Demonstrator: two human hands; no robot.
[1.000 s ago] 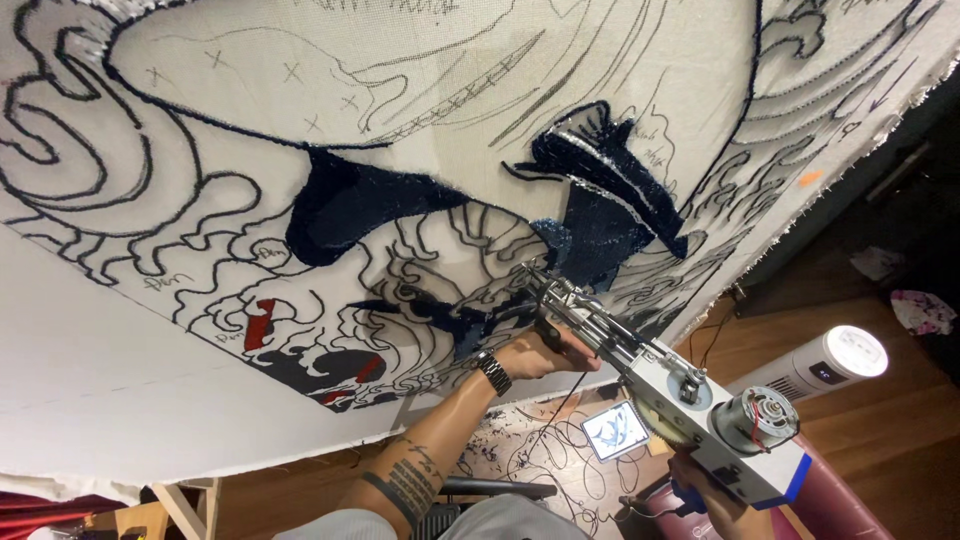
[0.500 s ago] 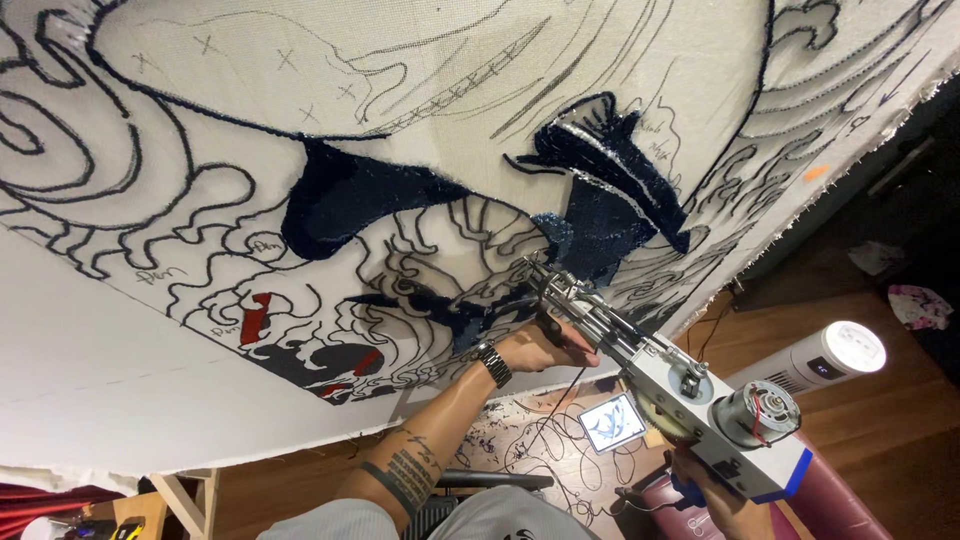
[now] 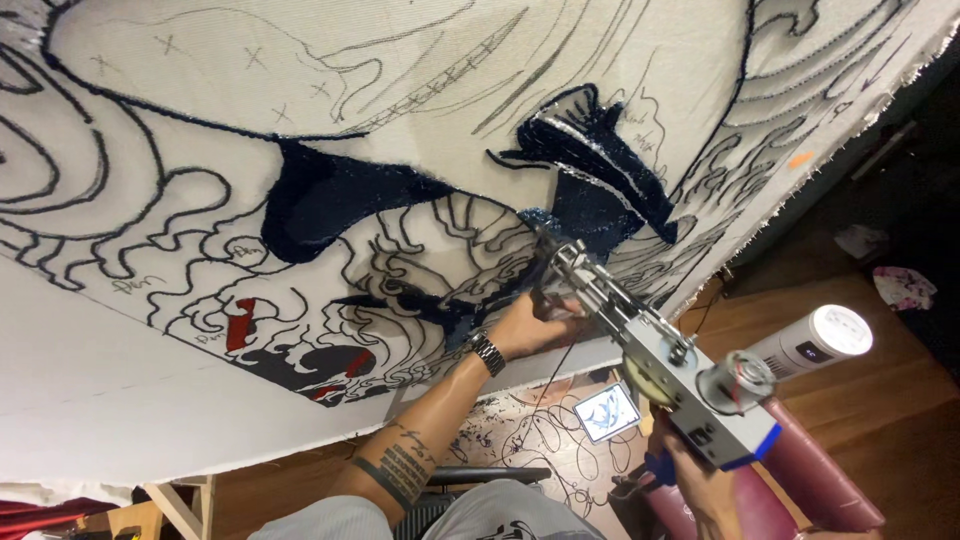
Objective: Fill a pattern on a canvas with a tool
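Stretched canvas (image 3: 300, 100) with an inked drawing is filling the frame. Lower right, the right hand (image 3: 700, 485) is gripping a tufting gun (image 3: 660, 360); the left hand (image 3: 535, 322) is clasping its front, tip touching the cloth. Steady, even pressure along the outline seems wise.

A small rectangular screen (image 3: 606, 411) glowed white-blue with a dark drawing low centre-right, lying tilted on sketched paper (image 3: 540, 440) on the floor, and a white cylindrical canister (image 3: 812, 342) with a dark label lay right of it.
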